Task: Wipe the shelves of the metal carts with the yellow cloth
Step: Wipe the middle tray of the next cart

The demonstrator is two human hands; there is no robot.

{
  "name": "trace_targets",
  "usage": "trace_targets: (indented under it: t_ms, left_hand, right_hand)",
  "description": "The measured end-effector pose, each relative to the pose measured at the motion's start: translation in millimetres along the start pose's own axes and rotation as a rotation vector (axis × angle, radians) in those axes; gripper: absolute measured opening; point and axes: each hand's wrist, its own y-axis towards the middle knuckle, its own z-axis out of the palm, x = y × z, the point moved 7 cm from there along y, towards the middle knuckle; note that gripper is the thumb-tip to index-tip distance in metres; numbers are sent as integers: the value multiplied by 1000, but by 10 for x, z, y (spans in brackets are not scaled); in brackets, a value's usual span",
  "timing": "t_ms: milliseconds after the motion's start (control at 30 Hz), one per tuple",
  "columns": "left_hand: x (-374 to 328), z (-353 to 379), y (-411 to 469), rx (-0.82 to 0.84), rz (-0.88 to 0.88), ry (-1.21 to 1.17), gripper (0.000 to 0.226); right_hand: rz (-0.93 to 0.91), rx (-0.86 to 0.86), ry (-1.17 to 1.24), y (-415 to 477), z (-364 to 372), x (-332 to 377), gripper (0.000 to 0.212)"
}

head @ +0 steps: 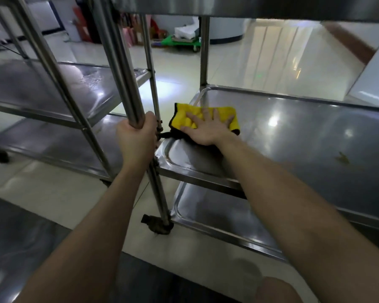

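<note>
Right hand [208, 127] lies flat, fingers spread and straight, palm pressing down on the yellow cloth [182, 113]; nothing is pinched, the cloth is simply pinned under the palm. The cloth (yellow face, black trim along its edges) sits just left of frame centre, on the left end of the middle shelf [304, 136] of the right-hand cart, its left edge lapping over the shelf's raised rim. Left hand [138, 138] is wrapped fully round the upright post [123, 79] at that cart's near left corner, fingers curled tight about the tube, just left of the cloth. The post runs down to a dark caster [158, 226] on the pale tiled floor [260, 62]. Below the middle shelf, a lower shelf [217, 213] shows in the lower centre; the underside of the top shelf [249, 7] spans the upper edge of the frame. A small brownish mark [342, 159] sits on the middle shelf, well right of the cloth. A second cart [42, 88] fills the left of the frame, its shelves catching reflections. In the upper centre background, a green dolly [184, 43] stands on the floor. A bare knee [276, 289] shows at the lower right.
</note>
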Motion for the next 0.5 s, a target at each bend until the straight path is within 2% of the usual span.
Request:
trace_targets:
  t_ms: [133,267,333,367,433,500]
  left_hand:
    - [-40,-8,-36,0,-20,66,38]
    - [-58,-87,-38,-1,-11,208,52]
    - [-71,-114,-30,-36,-16,257,39]
    - [-81,-162,-32,-94,-23,267,39]
    - [-132,-251,-164,-274,1,292,62]
    - [-263,-267,-408,-416,182,453,55]
  right_hand:
    - [-104,2,-44,-688,206,131,79]
    - [-111,49,-2,-1322,273,-191,68]
    - [-67,71,30,-1628,233,-556,65]
    - [-42,71,43,-1793,213,-771,64]
    - [32,46,58,-2191,188,-1275,66]
    - [92,24,66,-2466,191,-1619,69]
